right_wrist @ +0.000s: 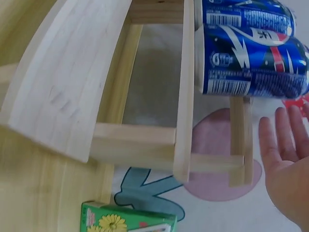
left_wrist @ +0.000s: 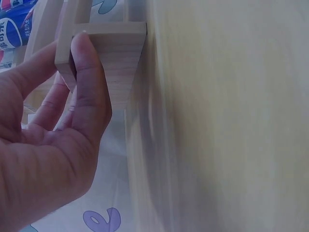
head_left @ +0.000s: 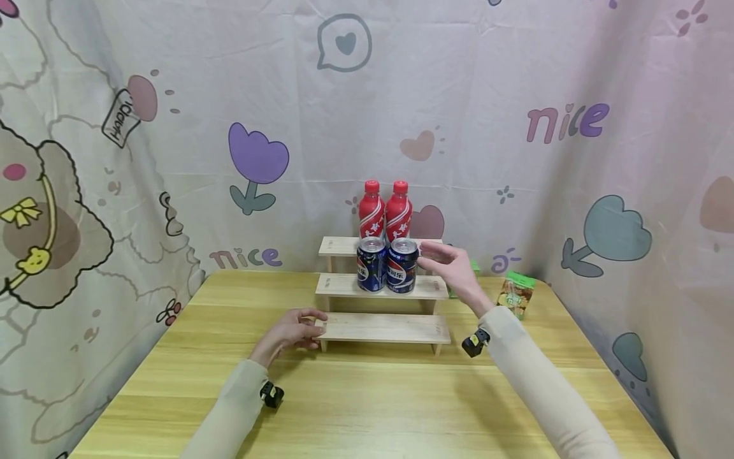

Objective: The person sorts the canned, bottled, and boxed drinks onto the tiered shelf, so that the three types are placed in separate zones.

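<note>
Near the frame's middle, two blue cans stand on a wooden shelf. Lower left, the left grip pinches the bottom step; beside the cans, the right grip has fingers stretched out, holding nothing.

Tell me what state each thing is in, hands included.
Red bottles: upright, caps on.
Blue cans: upright, side by side on the middle tier.
Wooden stand: upright on the table.
Green-topped packet: upright on the table.
Green flowered box: only partly visible.
Left hand: pinching the stand's lowest tier.
Right hand: fingers extended beside the right can.
</note>
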Tool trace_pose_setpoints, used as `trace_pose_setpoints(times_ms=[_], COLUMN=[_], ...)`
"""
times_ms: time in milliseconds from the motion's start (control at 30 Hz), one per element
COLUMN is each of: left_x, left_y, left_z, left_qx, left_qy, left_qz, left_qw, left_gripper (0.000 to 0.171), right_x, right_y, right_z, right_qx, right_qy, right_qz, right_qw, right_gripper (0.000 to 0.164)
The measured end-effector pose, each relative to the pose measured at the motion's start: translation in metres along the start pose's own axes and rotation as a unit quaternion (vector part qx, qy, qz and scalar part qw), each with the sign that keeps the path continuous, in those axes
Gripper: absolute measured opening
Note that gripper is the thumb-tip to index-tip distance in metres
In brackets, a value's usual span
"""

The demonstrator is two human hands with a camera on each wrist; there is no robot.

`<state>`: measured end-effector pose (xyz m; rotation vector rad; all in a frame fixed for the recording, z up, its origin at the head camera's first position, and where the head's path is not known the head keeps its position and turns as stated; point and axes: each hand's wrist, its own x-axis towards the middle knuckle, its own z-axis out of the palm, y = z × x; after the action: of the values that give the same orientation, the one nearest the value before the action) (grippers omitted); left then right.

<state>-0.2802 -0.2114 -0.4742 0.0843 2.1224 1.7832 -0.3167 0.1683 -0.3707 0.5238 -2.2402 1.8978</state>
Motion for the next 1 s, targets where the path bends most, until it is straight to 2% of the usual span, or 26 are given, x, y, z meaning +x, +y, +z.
trace_pose_setpoints(times_ms=[233,467,667,1000], left_x=[-0.001,0.0,0.002,0.0], left_y=[0.0,0.0,0.0,0.0], left_z=[-0.001,-0.002,-0.002,-0.002], left_qx=[0.002,0.015,0.03,0.041], left_qy=[-0.011,-0.01,-0.003,-0.007], left_qz=[0.005,0.01,0.009,0.008], left_qw=[0.9999,0.9998,0.9995,0.9991], left_gripper=[0.045,0.044,0.042,0.043], right_x=[-0.004,-0.006,-0.011,-0.014], right_y=[0.007,0.025,0.039,0.062], right_z=[-0.017,-0.041,-0.059,-0.084], right_qx=[-0.024,-0.064,-0.097,-0.117], right_qy=[0.041,0.088,0.102,0.118], right_qz=[-0.01,0.012,0.051,0.069], right_qw=[0.999,0.994,0.989,0.984], right_gripper=[0.041,0.031,0.033,0.044])
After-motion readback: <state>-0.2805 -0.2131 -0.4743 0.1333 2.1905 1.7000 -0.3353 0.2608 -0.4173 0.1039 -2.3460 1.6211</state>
